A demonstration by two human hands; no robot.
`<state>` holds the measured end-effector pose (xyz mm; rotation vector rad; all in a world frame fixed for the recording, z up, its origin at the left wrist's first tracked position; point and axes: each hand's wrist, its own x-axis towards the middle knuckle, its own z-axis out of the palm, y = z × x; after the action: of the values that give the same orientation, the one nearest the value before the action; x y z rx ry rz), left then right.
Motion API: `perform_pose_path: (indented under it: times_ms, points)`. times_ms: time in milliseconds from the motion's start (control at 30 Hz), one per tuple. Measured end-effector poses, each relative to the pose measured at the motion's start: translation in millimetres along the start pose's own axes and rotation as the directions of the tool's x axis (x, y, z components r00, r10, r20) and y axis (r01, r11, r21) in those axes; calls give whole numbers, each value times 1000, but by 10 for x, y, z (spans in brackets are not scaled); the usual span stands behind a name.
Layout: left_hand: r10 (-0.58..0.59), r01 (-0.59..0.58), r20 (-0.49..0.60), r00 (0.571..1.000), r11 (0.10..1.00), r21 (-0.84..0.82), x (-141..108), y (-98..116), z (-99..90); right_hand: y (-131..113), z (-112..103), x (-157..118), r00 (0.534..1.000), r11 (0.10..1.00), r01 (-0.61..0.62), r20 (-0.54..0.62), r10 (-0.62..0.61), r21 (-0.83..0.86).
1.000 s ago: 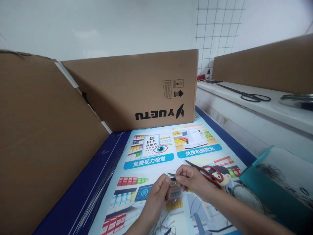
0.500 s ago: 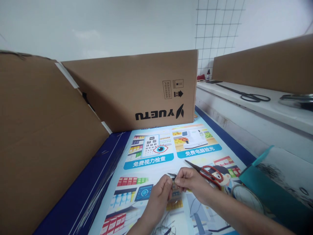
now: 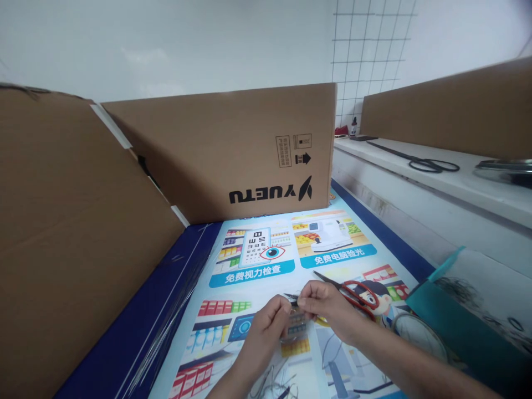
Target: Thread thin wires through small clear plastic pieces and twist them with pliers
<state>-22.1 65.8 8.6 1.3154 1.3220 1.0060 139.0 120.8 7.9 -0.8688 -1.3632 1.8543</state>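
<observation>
Close together over the printed mat (image 3: 253, 296), both hands pinch at a small dark piece (image 3: 292, 300) with thin wire-like strands. My left hand (image 3: 270, 321) is closed on its left side, thumb on top. My right hand (image 3: 318, 302) has its fingers pressed together at the other end. What the fingertips cover is too small to make out. Scissors with red handles (image 3: 359, 296) lie just beyond my right wrist, blades pointing away to the left. Thin loose strands (image 3: 276, 385) lie near my left forearm.
Tall cardboard panels (image 3: 216, 149) stand at the left and back. At the right is a teal-edged box (image 3: 465, 316) with dark strands, beside a round clear item (image 3: 419, 335). Black scissors (image 3: 434, 165) rest on the white ledge (image 3: 469, 185).
My left hand has shifted slightly left and up, my right hand slightly up. A little more of the dark piece shows between them.
</observation>
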Motion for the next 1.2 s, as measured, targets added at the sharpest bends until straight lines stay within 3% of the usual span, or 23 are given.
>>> perform_pose_path:
  times_ms: [167, 267, 333, 400, 433, 500, 900, 1200]
  points:
    - [-29, 26, -41, 999, 996, -81, 16, 4, -8, -105, -80, 35, 999, 945, 33, 12, -30, -324]
    - [-71, 53, -113, 991, 986, -157, 22, 42, -17, -202, -200, 22, 996, 798, 80, 11, -92, -598]
    - [-100, 71, -134, 986, 976, -208, 27, 67, -27, -250, -270, -9, 990, 516, 125, 74, -120, -847]
    - [-115, 77, -145, 983, 967, -244, 36, 76, -36, -265, -304, -44, 987, 205, 158, 148, -63, -966]
    - [-118, 76, -154, 981, 964, -254, 42, 73, -39, -261, -306, -57, 986, 101, 168, 167, -25, -981]
    - [-114, 66, -177, 978, 964, -259, 54, 55, -40, -234, -291, -69, 983, -10, 182, 182, 9, -983]
    - [-172, 92, -188, 967, 923, -373, 102, -30, -25, -107, -138, -102, 977, -147, 186, 199, -76, -971]
    - [-127, 85, -56, 990, 873, -479, 110, -79, -51, -140, -70, -79, 975, -247, 214, 224, -11, -945]
